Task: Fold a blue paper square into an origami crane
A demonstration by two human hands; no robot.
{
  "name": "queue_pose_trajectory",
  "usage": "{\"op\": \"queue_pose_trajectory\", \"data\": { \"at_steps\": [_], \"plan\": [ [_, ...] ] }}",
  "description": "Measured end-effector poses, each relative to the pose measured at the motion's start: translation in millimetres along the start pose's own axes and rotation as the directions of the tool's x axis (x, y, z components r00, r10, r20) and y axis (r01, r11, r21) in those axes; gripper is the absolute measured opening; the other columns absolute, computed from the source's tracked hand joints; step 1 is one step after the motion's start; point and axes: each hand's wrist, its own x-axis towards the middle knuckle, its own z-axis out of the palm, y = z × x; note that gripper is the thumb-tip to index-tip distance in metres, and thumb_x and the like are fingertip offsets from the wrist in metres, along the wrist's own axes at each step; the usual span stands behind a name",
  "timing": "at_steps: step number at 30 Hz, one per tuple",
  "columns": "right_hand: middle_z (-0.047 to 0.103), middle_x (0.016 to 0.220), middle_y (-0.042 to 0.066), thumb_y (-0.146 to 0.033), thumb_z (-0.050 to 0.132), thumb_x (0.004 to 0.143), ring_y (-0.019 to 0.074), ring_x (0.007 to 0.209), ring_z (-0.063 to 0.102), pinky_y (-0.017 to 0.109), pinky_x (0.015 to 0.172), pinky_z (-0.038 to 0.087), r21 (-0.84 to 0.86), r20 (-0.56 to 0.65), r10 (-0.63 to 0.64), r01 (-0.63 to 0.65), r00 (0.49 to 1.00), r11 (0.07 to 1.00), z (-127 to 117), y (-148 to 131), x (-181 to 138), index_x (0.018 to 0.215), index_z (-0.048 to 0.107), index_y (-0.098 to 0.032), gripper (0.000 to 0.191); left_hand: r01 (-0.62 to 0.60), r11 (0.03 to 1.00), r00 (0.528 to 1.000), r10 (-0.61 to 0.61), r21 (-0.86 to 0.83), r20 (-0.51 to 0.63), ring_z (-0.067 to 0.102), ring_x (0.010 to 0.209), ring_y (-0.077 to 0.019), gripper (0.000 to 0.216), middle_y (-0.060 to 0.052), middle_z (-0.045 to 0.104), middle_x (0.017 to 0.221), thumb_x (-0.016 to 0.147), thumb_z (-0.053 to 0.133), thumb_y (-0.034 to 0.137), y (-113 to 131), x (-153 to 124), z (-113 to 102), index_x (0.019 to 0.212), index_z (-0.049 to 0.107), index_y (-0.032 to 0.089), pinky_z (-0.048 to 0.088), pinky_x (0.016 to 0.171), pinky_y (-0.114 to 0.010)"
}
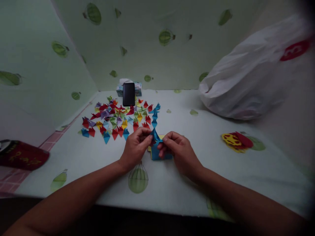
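Note:
Both of my hands pinch a small blue folded paper piece (156, 135) above the table. My left hand (136, 146) is closed on its left side, thumb against fingers. On the other side, my right hand (180, 149) grips its right tip between thumb and finger. Just below lies a stack of blue and yellow paper squares (161, 156), partly covered by my right hand. A short row of blue folded paper pieces (154, 118) runs away from my hands. To its left spread many colourful folded paper pieces (120, 131), red, yellow, purple, green and blue.
A black phone (129, 94) leans on a tissue box (119, 90) at the back. A bulging white plastic bag (243, 78) stands at the right, with red and yellow cut-outs (236, 141) in front of it. A red can (23, 155) is at the left edge.

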Motion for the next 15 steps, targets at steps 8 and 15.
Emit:
{"op": "queue_pose_trajectory", "data": {
  "at_steps": [8,15],
  "plan": [
    [0.062,0.068,-0.003,-0.038,0.071,0.078,0.0093,0.048,0.055,0.023,0.049,0.044,-0.035,0.024,0.013,-0.012,1.000,0.999,-7.8,-5.4,7.6,0.079,0.055,-0.018,0.026,0.071,0.993,0.996,-0.067,-0.092,0.051,0.062,0.061,-0.0094,0.020,0.002,0.064,0.075,0.080,0.073,0.029,1.5,6.2,-2.6,0.089,0.063,0.015,0.054,0.059,-0.022],
    [0.063,0.063,-0.002,-0.035,0.073,0.078,0.0093,0.049,0.055,0.024,0.052,0.045,-0.004,0.193,0.044,-0.044,0.980,0.999,-6.9,-1.0,7.9,0.081,0.058,-0.018,0.023,0.070,0.981,0.994,-0.053,-0.181,0.098,0.063,0.060,-0.0100,0.020,0.003,0.062,0.075,0.079,0.074,0.025,-1.2,5.8,-2.1,0.090,0.058,0.018,0.053,0.058,-0.023]
  ]
}}
